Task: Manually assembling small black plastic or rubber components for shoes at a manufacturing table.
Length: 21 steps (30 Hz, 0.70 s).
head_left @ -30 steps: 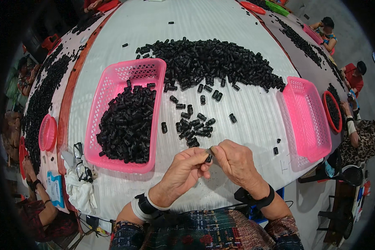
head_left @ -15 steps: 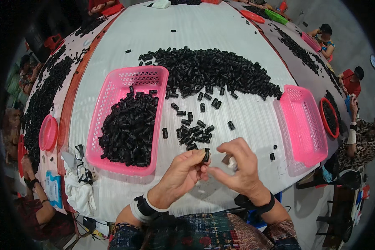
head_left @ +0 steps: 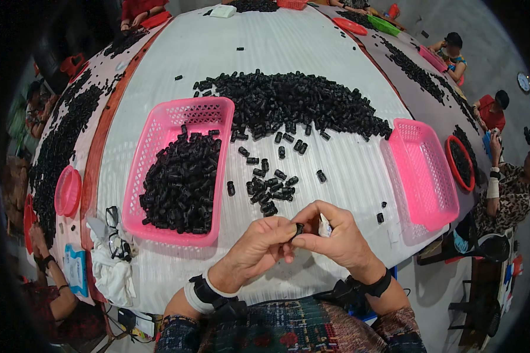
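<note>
Above the near edge of the table, my left hand (head_left: 254, 246) pinches a small black plastic part (head_left: 299, 229) between thumb and fingers. My right hand (head_left: 340, 240) curls round a small pointed tool with a whitish body (head_left: 324, 227); its exact kind is not clear. Right thumb and forefinger close in on the black part, partly covering it. Just beyond my hands lies a loose cluster of similar black parts (head_left: 272, 189). To the left stands a pink basket (head_left: 133, 176) holding many such parts.
A long heap of black parts (head_left: 294, 100) spreads across the table's middle. At the right stands another pink basket (head_left: 421, 176). Glasses (head_left: 119, 246) and a white cloth (head_left: 111, 273) lie at the left edge. Other people sit at neighbouring tables, with a red round tray (head_left: 459, 163) at the right.
My right hand has moved left and inward, and its thumb and forefinger now meet the black part in my left hand. The view has shifted slightly.
</note>
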### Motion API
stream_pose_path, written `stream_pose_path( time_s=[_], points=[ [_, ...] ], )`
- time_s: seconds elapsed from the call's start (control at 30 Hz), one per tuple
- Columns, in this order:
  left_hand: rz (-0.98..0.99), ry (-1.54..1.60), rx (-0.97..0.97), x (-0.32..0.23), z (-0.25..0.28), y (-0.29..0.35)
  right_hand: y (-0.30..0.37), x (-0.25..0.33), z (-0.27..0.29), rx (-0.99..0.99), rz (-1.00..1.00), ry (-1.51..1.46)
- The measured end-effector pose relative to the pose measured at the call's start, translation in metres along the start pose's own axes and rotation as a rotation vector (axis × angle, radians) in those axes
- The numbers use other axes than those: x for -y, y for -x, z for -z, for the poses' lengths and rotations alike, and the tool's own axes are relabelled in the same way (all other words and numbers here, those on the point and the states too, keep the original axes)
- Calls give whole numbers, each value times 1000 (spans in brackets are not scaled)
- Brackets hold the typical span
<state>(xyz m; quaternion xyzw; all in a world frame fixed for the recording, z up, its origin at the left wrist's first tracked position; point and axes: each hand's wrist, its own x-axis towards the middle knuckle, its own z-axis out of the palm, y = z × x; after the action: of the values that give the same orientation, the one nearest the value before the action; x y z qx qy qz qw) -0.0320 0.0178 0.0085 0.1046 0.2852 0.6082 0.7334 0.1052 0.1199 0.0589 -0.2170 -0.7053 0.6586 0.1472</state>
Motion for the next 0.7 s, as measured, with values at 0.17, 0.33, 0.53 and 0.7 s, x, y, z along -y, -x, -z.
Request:
stream_pose_path(
  time_s=[0.17, 0.33, 0.53, 0.7],
  points=[
    [3, 50, 50, 1, 0, 1, 0, -6, 4, 33, 12, -54],
    [10, 54, 32, 2, 0, 1, 0, -6, 3, 39, -25, -111],
    [1, 68, 28, 4, 3, -2, -2, -9, 3, 6, 22, -48],
    [18, 80, 15, 3, 1, -3, -4, -11, 4, -24, -117, -180]
  ],
)
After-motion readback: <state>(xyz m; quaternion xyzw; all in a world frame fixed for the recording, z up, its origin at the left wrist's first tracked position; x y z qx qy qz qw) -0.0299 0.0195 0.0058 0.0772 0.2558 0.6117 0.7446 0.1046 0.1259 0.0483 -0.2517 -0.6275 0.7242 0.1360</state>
